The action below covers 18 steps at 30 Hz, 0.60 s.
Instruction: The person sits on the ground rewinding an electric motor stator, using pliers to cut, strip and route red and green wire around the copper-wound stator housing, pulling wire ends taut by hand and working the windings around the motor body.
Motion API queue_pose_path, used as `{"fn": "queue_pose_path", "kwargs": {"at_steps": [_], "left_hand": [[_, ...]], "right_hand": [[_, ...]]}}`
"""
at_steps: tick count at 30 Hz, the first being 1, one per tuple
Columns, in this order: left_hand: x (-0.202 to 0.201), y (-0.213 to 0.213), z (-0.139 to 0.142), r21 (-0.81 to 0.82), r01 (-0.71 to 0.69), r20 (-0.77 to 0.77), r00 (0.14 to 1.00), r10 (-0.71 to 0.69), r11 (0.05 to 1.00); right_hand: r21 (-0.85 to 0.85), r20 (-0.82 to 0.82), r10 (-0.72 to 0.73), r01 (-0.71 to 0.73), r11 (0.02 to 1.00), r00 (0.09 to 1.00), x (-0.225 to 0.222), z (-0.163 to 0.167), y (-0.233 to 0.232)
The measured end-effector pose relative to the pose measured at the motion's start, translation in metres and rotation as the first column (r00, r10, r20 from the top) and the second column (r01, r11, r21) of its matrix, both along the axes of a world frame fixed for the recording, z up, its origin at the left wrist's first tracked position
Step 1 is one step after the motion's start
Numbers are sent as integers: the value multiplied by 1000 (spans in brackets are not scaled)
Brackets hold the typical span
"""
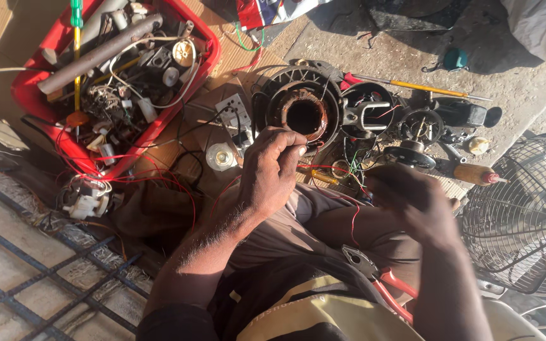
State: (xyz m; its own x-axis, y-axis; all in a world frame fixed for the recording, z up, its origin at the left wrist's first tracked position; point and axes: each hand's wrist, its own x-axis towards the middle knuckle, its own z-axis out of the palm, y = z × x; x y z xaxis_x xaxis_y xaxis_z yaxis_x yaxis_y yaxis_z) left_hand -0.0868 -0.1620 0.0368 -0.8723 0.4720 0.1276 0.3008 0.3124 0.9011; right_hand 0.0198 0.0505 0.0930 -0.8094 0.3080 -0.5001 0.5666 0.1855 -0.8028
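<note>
Your left hand has thumb and fingertips pinched together on a thin red wire, just in front of the round motor stator with its rusty copper-coloured core. Your right hand lies in shadow to the right of it, fingers curled; you cannot tell from here whether its grip is closed on the same wire or only beside it. The wire runs between the two hands and loops down over your lap.

Across your thigh lies one pair of red-handled pliers, close under the right wrist. Beyond the stator sit a black motor housing and a smaller rotor piece, crowding the ground just past your fingers. One yellow-shafted screwdriver lies behind them, and one small yellow-handled tool lies near your left fingertips. A white socket block and a clear round cap rest on the cardboard to the left. The red plastic crate at upper left is packed with loose parts, wires and a grey pipe. One wire fan guard stands at the right edge.
</note>
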Motion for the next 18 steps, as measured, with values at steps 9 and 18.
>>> {"fn": "queue_pose_path", "kwargs": {"at_steps": [9, 18], "left_hand": [[-5, -5, 2, -50, 80, 6, 997, -80, 995], [9, 0, -1, -141, 139, 8, 990, -140, 980]], "right_hand": [[-268, 64, -82, 96, 959, 995, -39, -35, -47], [-489, 162, -208, 262, 832, 965, -26, -57, -43]]}}
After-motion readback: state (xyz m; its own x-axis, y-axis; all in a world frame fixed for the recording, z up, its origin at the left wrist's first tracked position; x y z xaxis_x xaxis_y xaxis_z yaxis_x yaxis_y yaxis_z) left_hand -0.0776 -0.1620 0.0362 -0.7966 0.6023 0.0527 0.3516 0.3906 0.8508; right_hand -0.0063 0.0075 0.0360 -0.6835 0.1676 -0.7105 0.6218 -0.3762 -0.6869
